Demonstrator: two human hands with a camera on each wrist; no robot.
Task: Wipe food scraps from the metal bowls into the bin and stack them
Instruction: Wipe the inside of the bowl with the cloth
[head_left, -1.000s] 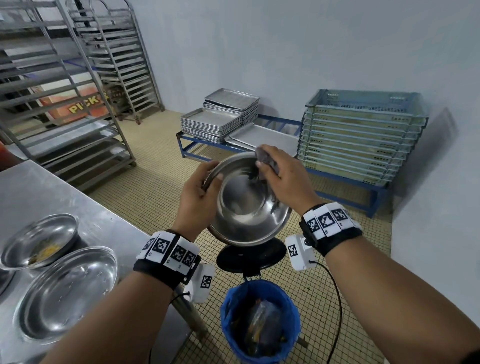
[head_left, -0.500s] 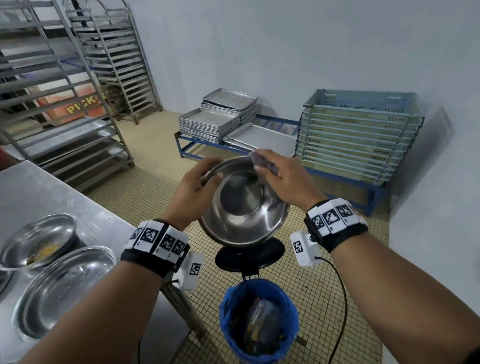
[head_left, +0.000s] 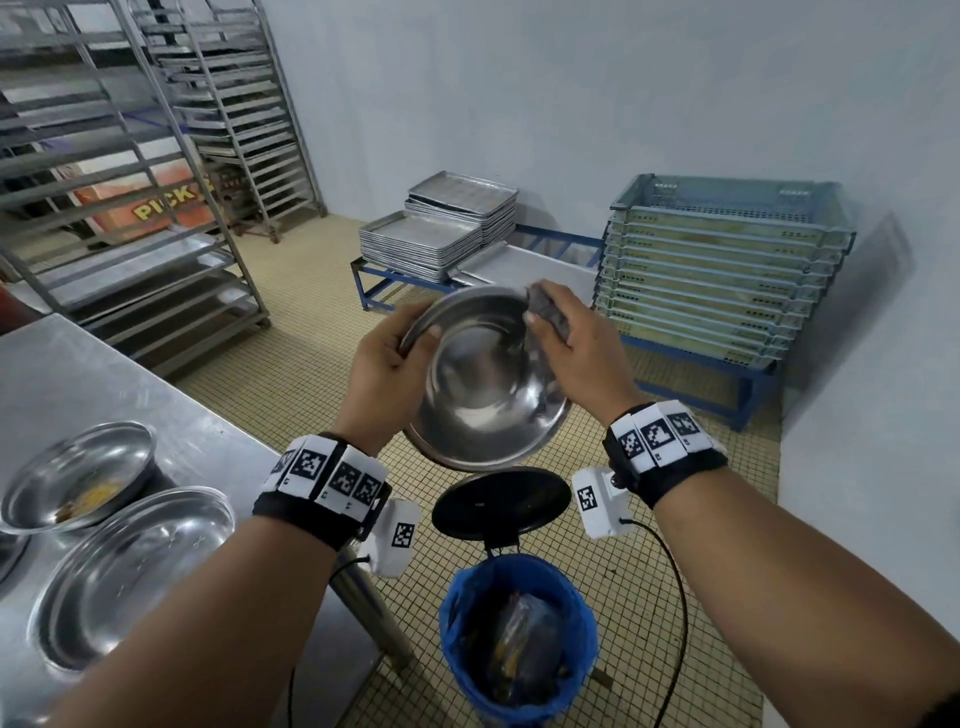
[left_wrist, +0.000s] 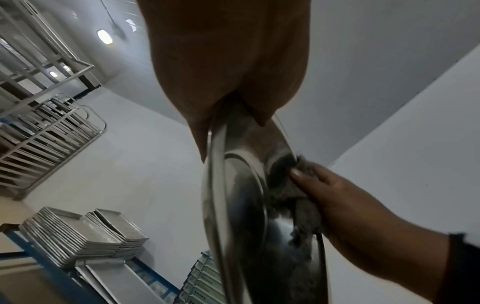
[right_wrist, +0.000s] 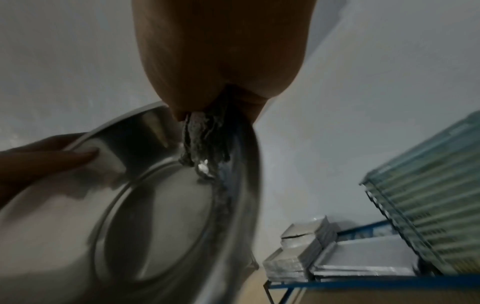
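Observation:
My left hand grips the left rim of a shiny metal bowl, held tilted towards me above the bin. My right hand holds a grey cloth against the bowl's upper right inner wall. The left wrist view has the bowl edge-on with the cloth pressed on it. In the right wrist view the cloth hangs from my fingers into the bowl. On the steel table sit a clean bowl and a bowl with yellow scraps.
The bin has a blue liner with rubbish inside and its black lid stands open behind it. Stacked metal trays and blue crates rest on low blue stands by the wall. Tall tray racks stand at the left.
The bowl and both hands have risen slightly. My right hand with the cloth has slid along the upper rim towards the right.

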